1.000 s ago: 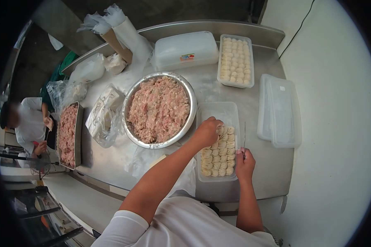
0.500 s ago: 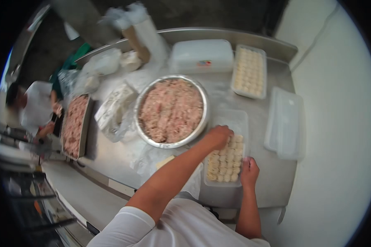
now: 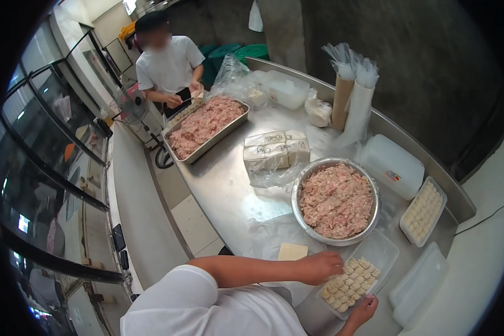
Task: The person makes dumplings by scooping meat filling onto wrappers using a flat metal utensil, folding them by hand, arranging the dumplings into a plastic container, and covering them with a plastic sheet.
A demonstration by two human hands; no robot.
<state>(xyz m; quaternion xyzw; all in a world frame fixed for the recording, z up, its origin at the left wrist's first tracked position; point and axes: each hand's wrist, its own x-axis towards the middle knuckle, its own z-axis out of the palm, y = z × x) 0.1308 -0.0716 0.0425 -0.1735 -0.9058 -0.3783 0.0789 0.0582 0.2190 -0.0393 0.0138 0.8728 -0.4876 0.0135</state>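
Observation:
My left hand (image 3: 323, 267) has its fingers curled down at the left side of the rows of small pale dumplings (image 3: 347, 287); whether something is pinched in it is hidden. The dumplings sit close together in the near part of a clear plastic container (image 3: 379, 249). At that container's near right edge, my right hand (image 3: 365, 309) grips the rim with the thumb on top. Just behind my left forearm lies a stack of square dough wrappers (image 3: 292, 252). A steel bowl (image 3: 377, 210) of ground meat filling (image 3: 336, 199) stands beyond the container.
A second container of dumplings (image 3: 424, 211), an upturned plastic tub (image 3: 395, 162) and clear lids (image 3: 419, 285) stand to the right. A wrapped package (image 3: 277, 148) sits mid-table. Across it, a co-worker (image 3: 168, 67) works behind a tray of meat (image 3: 207, 127).
My view has swung left, bringing the co-worker and aisle fully into sight. The left hand has drawn back slightly toward the dumplings' left side. My right hand stays at the container's edge.

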